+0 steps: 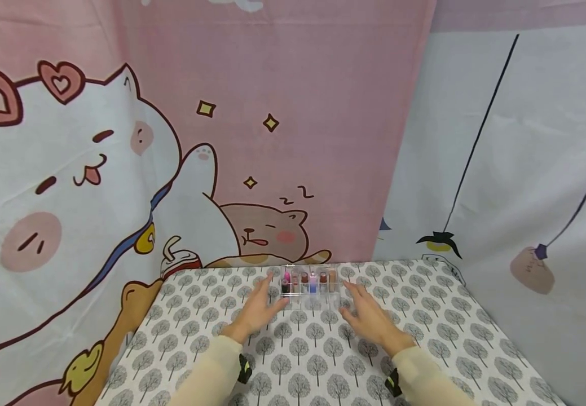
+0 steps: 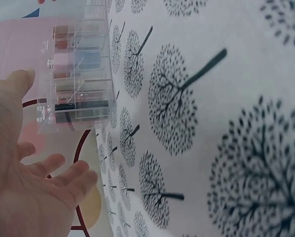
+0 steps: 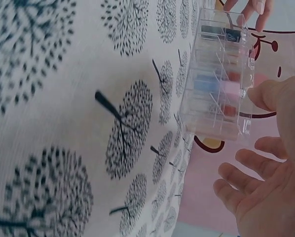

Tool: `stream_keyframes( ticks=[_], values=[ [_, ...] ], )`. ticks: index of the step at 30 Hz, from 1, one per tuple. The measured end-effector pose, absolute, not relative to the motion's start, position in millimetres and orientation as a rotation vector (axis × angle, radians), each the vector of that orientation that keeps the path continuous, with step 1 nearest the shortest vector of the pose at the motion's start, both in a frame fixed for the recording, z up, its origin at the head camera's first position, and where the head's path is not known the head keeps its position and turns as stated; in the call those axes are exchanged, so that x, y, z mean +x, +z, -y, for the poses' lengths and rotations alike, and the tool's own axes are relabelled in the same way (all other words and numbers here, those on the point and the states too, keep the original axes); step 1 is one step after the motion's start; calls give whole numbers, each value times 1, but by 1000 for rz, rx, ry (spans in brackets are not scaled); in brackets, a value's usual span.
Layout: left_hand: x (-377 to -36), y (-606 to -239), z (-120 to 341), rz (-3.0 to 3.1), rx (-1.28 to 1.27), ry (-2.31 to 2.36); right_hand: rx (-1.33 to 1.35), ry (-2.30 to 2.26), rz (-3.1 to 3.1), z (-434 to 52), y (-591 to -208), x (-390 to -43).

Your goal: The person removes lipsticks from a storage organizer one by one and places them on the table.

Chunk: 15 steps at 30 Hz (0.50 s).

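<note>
A clear plastic organizer box [image 1: 310, 303] stands on the cloth, holding several small cosmetic tubes or bottles in its compartments. Among them I make out a dark one [image 2: 83, 111], a pink-and-blue one [image 3: 217, 86] and some with reddish-brown tops; their exact kind is too small to tell. My left hand [image 1: 256, 309] is beside the box's left side, fingers spread and palm turned inward. On the opposite side, my right hand [image 1: 370, 317] mirrors it with extended, slightly bent fingers. Neither hand grips the box; whether a fingertip touches it I cannot tell.
A white cloth with grey tree prints [image 1: 317, 366] covers the table. Behind it hangs a pink curtain [image 1: 323, 141] with cartoon animals, and a pale curtain [image 1: 551, 169] lines the right side. Both forearms wear cream sleeves [image 1: 208, 369] and dark wrist straps.
</note>
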State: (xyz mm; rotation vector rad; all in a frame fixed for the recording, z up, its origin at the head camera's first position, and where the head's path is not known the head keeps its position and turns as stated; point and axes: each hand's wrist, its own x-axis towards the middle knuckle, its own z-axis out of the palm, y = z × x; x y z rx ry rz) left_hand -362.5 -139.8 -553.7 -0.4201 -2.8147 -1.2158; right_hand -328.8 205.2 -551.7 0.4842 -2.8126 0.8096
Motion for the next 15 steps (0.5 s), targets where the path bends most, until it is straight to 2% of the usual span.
stream_keyframes(
  ticks=[15],
  values=[
    [-374, -559, 121, 2761, -484, -1255, 424, 926, 2840, -193, -562, -340]
  ],
)
